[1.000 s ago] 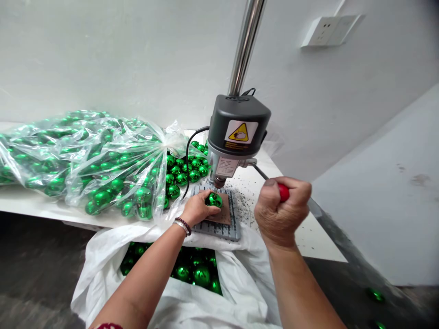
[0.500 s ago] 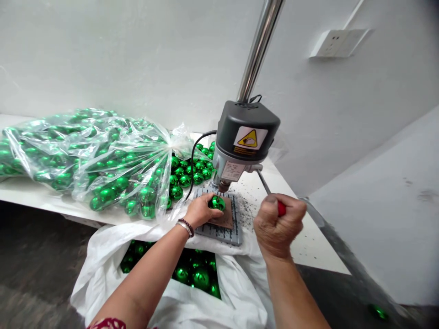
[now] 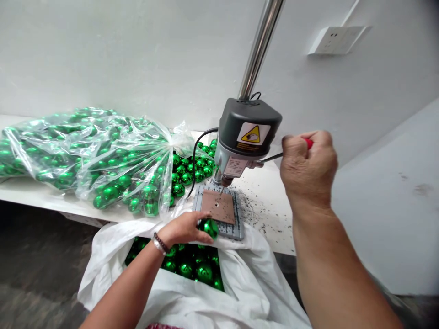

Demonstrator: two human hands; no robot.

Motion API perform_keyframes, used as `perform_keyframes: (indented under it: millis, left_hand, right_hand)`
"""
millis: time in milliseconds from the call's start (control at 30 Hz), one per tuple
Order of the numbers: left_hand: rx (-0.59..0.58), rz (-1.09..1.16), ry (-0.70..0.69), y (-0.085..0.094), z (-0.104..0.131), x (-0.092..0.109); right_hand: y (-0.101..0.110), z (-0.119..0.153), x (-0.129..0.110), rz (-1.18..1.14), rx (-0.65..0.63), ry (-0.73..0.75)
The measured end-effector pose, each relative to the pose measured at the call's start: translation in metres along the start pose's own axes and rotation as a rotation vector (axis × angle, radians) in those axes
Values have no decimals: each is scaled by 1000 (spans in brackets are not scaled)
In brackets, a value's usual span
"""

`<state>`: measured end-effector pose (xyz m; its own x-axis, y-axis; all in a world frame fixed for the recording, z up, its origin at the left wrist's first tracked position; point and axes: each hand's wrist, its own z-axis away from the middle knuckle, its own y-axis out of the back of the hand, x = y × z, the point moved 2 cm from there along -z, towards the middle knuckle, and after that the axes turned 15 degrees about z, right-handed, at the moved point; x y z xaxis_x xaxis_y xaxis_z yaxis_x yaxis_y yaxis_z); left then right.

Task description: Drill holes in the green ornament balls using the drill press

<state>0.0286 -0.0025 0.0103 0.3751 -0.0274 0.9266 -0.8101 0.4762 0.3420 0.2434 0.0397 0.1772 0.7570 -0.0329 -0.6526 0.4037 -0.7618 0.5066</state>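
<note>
My left hand has its fingers around a shiny green ball, at the front edge of the drill press's base. A brown board with a small hole lies on that base, under the drill chuck. To the right of the grey drill press, my right hand is closed around the red knob of the lever. Below my left hand, a white cloth sack lies open with several green balls inside.
A clear plastic bag full of green balls covers the left of the white table. More balls lie behind the black cable. Dark shavings dot the table right of the base. A socket is on the wall.
My left hand has drawn the green ball off the board, toward the sack. My right hand has moved up and right with the lever, and the chuck stands clear above the board.
</note>
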Motion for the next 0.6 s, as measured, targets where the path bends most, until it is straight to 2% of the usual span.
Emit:
perform_keyframes:
  millis: [67, 133, 233, 333, 400, 467, 600]
  left_hand:
    - [28, -22, 6, 10, 14, -6]
    - [173, -77, 26, 22, 17, -10]
    - [416, -298, 58, 39, 3, -11]
    - [520, -525, 78, 57, -22, -6]
    - [494, -639, 132, 68, -39, -1]
    - [417, -732, 225, 76, -54, 1]
    - [289, -769, 357, 83, -72, -5]
  right_hand:
    - [-2, 1, 2, -6, 4, -13]
    - [-3, 2, 3, -9, 1, -28]
    - [-3, 2, 3, -6, 0, -38]
    - [-2, 3, 3, -17, -10, -26]
    - [0, 5, 2, -29, -14, -21]
    - [0, 5, 2, -31, -10, -29]
    - [-1, 5, 2, -24, -4, -38]
